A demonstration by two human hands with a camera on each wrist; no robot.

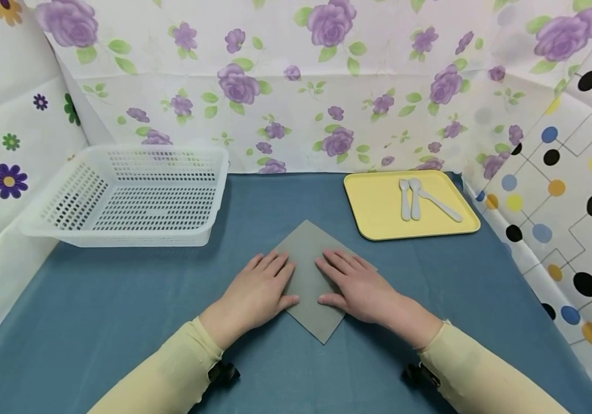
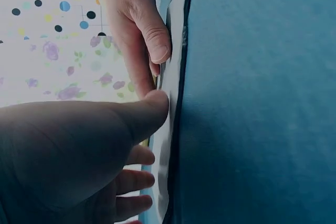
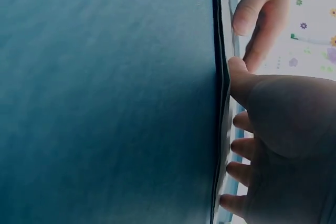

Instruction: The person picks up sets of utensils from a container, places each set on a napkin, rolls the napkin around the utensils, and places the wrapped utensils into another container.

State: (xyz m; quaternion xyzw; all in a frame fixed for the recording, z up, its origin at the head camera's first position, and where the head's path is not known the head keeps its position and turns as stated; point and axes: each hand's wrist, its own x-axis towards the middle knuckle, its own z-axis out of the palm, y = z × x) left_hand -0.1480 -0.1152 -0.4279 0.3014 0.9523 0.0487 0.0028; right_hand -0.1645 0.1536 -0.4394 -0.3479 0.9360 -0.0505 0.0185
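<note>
A flat grey square sheet [image 1: 308, 282] lies on the blue cloth, turned so that one corner points toward me. Its edge [image 3: 224, 30] appears thin and layered in the right wrist view. My left hand [image 1: 262, 287] rests on the sheet's left side, fingers extended and thumb pointing inward. On the right side, my right hand [image 1: 360, 287] lies palm down with its fingers spread forward. A strip of grey shows between the two hands. In the left wrist view, the left thumb [image 2: 149, 111] touches the sheet's near edge.
A white perforated plastic basket [image 1: 207, 237] stands at the back left. At the back right is a yellow tray [image 1: 378, 213] carrying a grey fork [image 1: 405, 201], a grey knife [image 1: 440, 207] and a grey spoon [image 1: 415, 201]. Patterned curtains border the blue-covered table [image 1: 119, 310].
</note>
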